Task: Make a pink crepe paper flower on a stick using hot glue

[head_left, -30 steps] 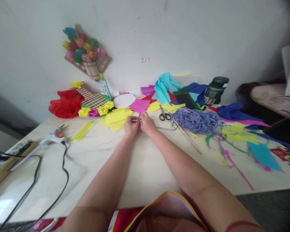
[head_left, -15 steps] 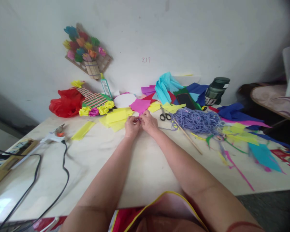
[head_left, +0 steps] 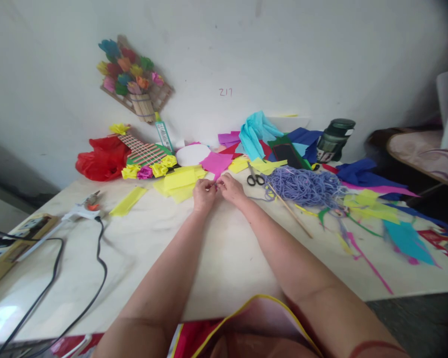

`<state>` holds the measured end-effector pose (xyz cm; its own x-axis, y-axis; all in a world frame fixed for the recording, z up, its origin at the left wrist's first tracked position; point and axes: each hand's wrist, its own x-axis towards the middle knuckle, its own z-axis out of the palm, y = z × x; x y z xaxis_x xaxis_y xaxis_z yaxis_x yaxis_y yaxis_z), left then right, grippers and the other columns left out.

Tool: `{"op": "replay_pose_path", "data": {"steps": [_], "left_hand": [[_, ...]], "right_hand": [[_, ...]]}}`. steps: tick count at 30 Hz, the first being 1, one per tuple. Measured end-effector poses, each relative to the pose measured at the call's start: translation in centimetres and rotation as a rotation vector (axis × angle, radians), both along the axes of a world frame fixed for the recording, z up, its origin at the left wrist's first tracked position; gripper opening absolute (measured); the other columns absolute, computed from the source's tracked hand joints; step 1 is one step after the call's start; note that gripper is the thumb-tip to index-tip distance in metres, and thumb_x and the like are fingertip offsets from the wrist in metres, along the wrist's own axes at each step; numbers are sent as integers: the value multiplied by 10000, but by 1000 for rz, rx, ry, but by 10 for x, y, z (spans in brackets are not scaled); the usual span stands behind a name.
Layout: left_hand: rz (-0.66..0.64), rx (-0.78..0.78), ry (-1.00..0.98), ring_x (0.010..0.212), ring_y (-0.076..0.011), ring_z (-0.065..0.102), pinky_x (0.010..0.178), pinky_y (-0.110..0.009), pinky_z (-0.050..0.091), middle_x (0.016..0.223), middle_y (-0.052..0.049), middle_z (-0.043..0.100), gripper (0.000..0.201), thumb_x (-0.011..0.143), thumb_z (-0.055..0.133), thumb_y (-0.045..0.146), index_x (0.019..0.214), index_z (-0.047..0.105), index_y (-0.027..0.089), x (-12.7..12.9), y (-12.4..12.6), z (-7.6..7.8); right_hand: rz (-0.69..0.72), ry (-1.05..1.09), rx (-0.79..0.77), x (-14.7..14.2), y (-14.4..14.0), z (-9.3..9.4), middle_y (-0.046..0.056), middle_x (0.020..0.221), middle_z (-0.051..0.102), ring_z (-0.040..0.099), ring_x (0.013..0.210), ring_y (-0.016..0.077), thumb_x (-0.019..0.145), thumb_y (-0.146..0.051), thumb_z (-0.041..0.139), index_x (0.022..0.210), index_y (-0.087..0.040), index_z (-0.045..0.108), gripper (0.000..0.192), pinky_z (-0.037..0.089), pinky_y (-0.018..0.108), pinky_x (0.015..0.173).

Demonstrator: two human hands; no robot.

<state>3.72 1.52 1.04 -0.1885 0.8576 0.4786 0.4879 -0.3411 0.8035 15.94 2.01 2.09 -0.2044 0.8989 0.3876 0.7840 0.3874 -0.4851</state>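
My left hand [head_left: 204,195] and my right hand [head_left: 230,189] meet over the middle of the table, thumbs and fingertips pinched close together. Between them is the narrowed lower end of a piece of magenta crepe paper [head_left: 216,162], whose wider part spreads out flat beyond the fingers. A tiny purplish bit shows at the fingertips, too small to make out. Yellow paper strips [head_left: 181,181] lie just left of the hands. Black-handled scissors [head_left: 255,180] rest to the right, beside a tangled heap of lilac yarn [head_left: 304,186].
A glue gun [head_left: 84,211] on the left trails a cord towards a power strip [head_left: 18,236]. Behind stand a craft guitar with paper flowers [head_left: 145,151] and a glue bottle [head_left: 164,135]. A thin stick [head_left: 291,211], blue paper [head_left: 408,241] and a dark green jar [head_left: 334,140] are on the right.
The fingers of my right hand have shifted slightly at the pinched end of the magenta paper. Everything else stays where it was.
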Motion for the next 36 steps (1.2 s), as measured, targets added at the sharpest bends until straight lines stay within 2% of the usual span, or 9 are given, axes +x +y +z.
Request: {"op": "replay_pose_path", "data": {"steps": [7,13,23,28,36], "left_hand": [[2,-14,-29,708,-149,565,751,-293,471,808,-44,586,154,658,552,114,709,681,183,1,2,-1],[9,-27,-21,693,-144,561,737,-288,468,800,-40,587,152,670,554,133,730,687,175,-1,2,-2],[8,-44,-47,725,-156,571,771,-294,461,802,-48,589,130,680,559,123,710,676,170,2,1,-1],[5,-54,-56,705,-148,563,759,-286,459,780,-33,584,115,676,564,121,687,663,178,4,0,1],[13,-48,-41,674,-134,555,725,-275,463,811,-41,581,106,696,565,126,709,662,169,6,-1,0]], "right_hand": [[19,67,-20,1,2,-1,34,1031,594,566,868,155,839,-196,449,920,-206,589,162,434,278,754],[30,61,-3,1,0,1,39,1047,600,575,869,154,761,-138,493,947,-194,617,230,448,275,751],[-42,-70,113,-1,0,-4,43,991,626,581,835,168,847,-266,450,918,-222,675,239,423,268,675],[-48,-123,96,-2,-1,-1,59,1008,614,568,851,176,870,-256,414,917,-210,657,251,408,271,665],[-7,-93,49,0,1,-1,51,1035,604,561,875,176,861,-205,403,969,-208,582,209,409,278,691]]}}
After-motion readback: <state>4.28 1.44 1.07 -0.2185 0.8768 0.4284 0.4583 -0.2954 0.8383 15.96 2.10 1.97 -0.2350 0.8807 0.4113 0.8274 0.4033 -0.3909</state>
